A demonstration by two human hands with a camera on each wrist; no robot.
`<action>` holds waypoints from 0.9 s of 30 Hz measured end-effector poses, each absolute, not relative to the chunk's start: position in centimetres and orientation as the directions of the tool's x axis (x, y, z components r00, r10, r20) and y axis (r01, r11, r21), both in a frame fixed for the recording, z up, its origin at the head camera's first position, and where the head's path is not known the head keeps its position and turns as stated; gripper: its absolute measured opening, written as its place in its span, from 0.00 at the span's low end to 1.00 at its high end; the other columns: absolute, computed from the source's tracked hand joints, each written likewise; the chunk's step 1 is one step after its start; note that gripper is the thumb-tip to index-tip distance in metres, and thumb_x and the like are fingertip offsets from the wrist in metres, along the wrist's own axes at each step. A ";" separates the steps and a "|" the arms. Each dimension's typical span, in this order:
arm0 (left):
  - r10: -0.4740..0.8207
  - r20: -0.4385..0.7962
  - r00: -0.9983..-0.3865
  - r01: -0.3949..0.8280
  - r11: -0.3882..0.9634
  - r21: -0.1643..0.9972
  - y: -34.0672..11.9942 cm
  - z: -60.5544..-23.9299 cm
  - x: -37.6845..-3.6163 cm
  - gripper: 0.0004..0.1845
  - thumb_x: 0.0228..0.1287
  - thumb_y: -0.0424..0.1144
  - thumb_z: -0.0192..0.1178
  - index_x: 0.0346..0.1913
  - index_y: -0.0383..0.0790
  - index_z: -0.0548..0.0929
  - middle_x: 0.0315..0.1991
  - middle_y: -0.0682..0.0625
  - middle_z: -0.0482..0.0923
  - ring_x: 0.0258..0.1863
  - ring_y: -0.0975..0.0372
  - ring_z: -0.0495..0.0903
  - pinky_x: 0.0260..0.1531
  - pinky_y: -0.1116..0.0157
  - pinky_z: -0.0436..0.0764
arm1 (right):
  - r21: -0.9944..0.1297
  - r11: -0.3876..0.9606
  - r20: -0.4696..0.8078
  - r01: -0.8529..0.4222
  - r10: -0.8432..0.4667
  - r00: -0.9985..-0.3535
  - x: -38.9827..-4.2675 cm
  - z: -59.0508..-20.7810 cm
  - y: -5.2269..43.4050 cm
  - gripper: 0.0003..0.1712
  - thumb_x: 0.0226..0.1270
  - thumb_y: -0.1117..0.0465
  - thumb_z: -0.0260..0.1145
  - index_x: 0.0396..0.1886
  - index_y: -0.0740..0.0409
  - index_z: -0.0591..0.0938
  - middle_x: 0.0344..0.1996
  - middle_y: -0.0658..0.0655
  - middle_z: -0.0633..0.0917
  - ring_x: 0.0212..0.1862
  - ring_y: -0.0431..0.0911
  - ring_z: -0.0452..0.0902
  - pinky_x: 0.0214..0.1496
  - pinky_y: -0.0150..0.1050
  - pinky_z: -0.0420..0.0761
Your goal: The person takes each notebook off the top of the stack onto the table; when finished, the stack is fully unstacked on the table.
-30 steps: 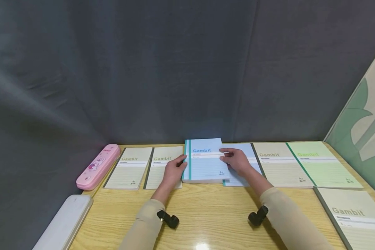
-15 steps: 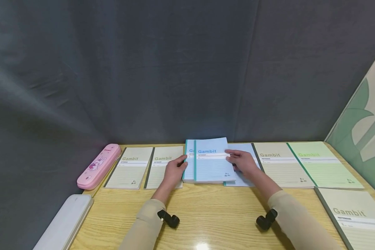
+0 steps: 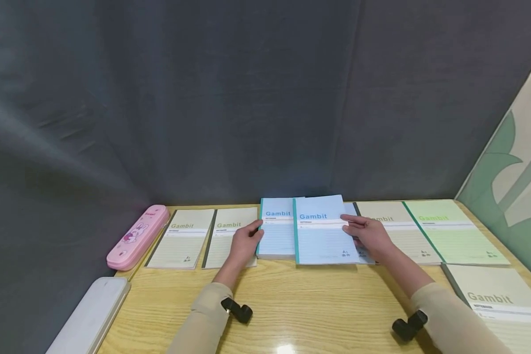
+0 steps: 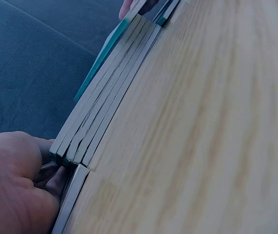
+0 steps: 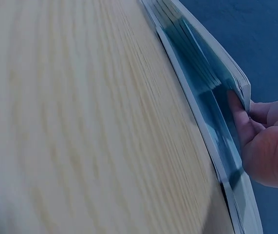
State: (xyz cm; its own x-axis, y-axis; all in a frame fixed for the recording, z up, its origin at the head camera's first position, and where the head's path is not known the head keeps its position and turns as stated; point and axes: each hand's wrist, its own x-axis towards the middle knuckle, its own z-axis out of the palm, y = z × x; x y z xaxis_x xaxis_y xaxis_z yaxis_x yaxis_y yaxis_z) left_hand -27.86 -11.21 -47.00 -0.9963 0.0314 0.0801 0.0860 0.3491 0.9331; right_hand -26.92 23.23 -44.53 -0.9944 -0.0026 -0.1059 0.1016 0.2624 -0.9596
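So the right hand (image 3: pixel 371 236) had its grip on the right edge of the top blue notebook (image 3: pixel 320 233), thumb on the cover and fingers (image 5: pixel 238 119) tucked underneath, as the right wrist view showed. That notebook sat shifted off to the right of the blue stack (image 3: pixel 275 231), only partly overlapping it, and it also covered most of another blue notebook (image 3: pixel 364 253) lying flat on the bench (image 3: pixel 301 305). The whole lot was near the middle of the bench's back edge.

The left hand (image 3: pixel 245 242) was up against the left side of the stack, fingers (image 4: pixel 56 178) curled against the spines, kind of bracing it rather than lifting anything.

Along the back edge there were also two beige notebooks (image 3: pixel 205 236) left of the stack, a beige one (image 3: pixel 396 231) and a green notebook (image 3: pixel 451 231) toward the right. A pink pencil case (image 3: pixel 137 237) sat at the back left corner, and one more beige notebook (image 3: pixel 502 305) lay near the right edge.
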 end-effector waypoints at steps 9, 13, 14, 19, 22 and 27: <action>0.030 0.080 -0.996 0.086 0.353 0.932 -11.4 -47.0 -27.9 0.21 0.76 0.36 0.57 0.69 0.38 0.76 0.69 0.44 0.72 0.71 0.51 0.68 0.69 0.55 0.70 | -0.965 0.249 -0.090 0.086 -0.004 -0.996 -24.8 -43.9 25.8 0.31 0.75 0.60 0.65 0.72 0.66 0.71 0.66 0.70 0.72 0.36 0.34 0.79 0.31 0.31 0.83; 0.031 0.078 -0.996 0.085 0.357 0.930 -11.3 -46.9 -27.9 0.21 0.76 0.36 0.57 0.69 0.38 0.76 0.70 0.45 0.72 0.71 0.51 0.68 0.69 0.55 0.70 | -0.964 0.250 -0.090 0.084 -0.012 -0.996 -23.7 -43.8 26.9 0.33 0.75 0.59 0.66 0.73 0.67 0.69 0.63 0.67 0.76 0.38 0.35 0.81 0.34 0.34 0.85; 0.031 0.079 -0.996 0.085 0.358 0.930 -11.3 -46.8 -27.9 0.21 0.76 0.36 0.57 0.69 0.38 0.76 0.70 0.44 0.72 0.71 0.51 0.68 0.69 0.55 0.70 | -0.965 0.246 -0.096 0.090 -0.013 -0.995 -23.4 -43.8 27.1 0.33 0.75 0.59 0.66 0.73 0.67 0.69 0.60 0.64 0.78 0.37 0.36 0.82 0.35 0.35 0.86; 0.028 0.081 -0.996 0.085 0.354 0.932 -11.2 -46.8 -27.9 0.21 0.76 0.36 0.58 0.68 0.37 0.76 0.69 0.44 0.72 0.71 0.51 0.68 0.69 0.55 0.71 | -0.956 0.273 -0.107 0.103 0.001 -0.994 -22.3 -44.4 28.7 0.34 0.73 0.57 0.68 0.73 0.67 0.70 0.54 0.56 0.82 0.37 0.36 0.83 0.36 0.36 0.87; 0.032 0.075 -0.997 0.081 0.351 0.933 -11.2 -46.9 -27.9 0.21 0.76 0.36 0.58 0.69 0.38 0.76 0.70 0.44 0.72 0.71 0.51 0.68 0.69 0.55 0.71 | -0.944 0.310 -0.115 0.118 0.026 -0.993 -21.6 -44.8 29.5 0.35 0.72 0.55 0.69 0.72 0.67 0.71 0.60 0.62 0.80 0.38 0.34 0.82 0.36 0.35 0.86; 0.034 0.066 -0.997 0.074 0.352 0.933 -11.2 -47.0 -28.0 0.21 0.76 0.37 0.57 0.69 0.38 0.76 0.70 0.45 0.72 0.71 0.52 0.68 0.69 0.56 0.70 | -0.926 0.346 -0.146 0.153 0.046 -0.988 -20.4 -45.4 30.9 0.37 0.70 0.52 0.71 0.71 0.65 0.72 0.64 0.68 0.76 0.38 0.34 0.80 0.34 0.34 0.85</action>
State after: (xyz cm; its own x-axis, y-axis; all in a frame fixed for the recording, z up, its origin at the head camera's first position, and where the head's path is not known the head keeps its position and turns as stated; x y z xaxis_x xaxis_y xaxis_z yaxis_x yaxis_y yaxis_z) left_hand -27.96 -11.22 -46.99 -0.9972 0.0343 0.0660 0.0738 0.3525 0.9329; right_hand -20.37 30.87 -45.39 -0.9882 0.0459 -0.1462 0.1531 0.3460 -0.9257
